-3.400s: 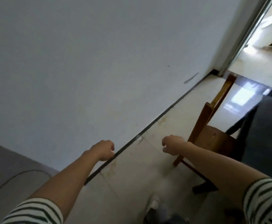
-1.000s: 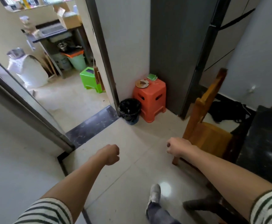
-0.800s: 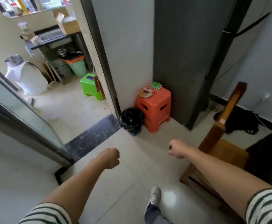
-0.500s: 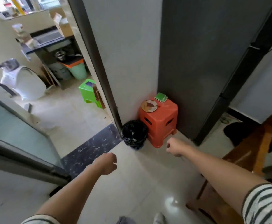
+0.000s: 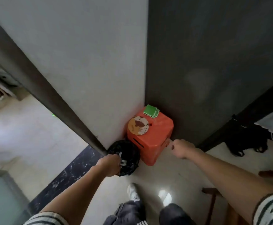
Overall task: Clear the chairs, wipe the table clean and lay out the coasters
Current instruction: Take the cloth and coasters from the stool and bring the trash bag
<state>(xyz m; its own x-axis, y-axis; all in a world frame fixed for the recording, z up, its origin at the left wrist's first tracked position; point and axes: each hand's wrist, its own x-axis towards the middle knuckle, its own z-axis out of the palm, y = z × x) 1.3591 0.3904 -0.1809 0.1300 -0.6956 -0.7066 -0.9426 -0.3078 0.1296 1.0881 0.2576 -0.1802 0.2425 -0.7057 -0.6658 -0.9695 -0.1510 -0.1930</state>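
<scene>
An orange plastic stool point(image 5: 155, 137) stands in the corner between the white wall and a dark panel. On its top lie a round patterned coaster point(image 5: 138, 125) and a small stack of green squares point(image 5: 150, 110). My right hand point(image 5: 180, 148) is a loose fist just in front of the stool's right edge, holding nothing. My left hand point(image 5: 110, 164) is also curled shut, hovering over the near rim of a black bin point(image 5: 126, 157). Part of a wooden chair point(image 5: 213, 202) shows at the lower right.
The black bin stands left of the stool beside a dark door frame point(image 5: 51, 98). A doorway with a dark marble threshold point(image 5: 70, 172) opens to the left. A black bag point(image 5: 244, 143) lies on the floor at right. My feet point(image 5: 133, 191) are below.
I have walked closer to the corner; the stool and bin are now right in front of my hands. The chair has slid to the lower right edge of the view.
</scene>
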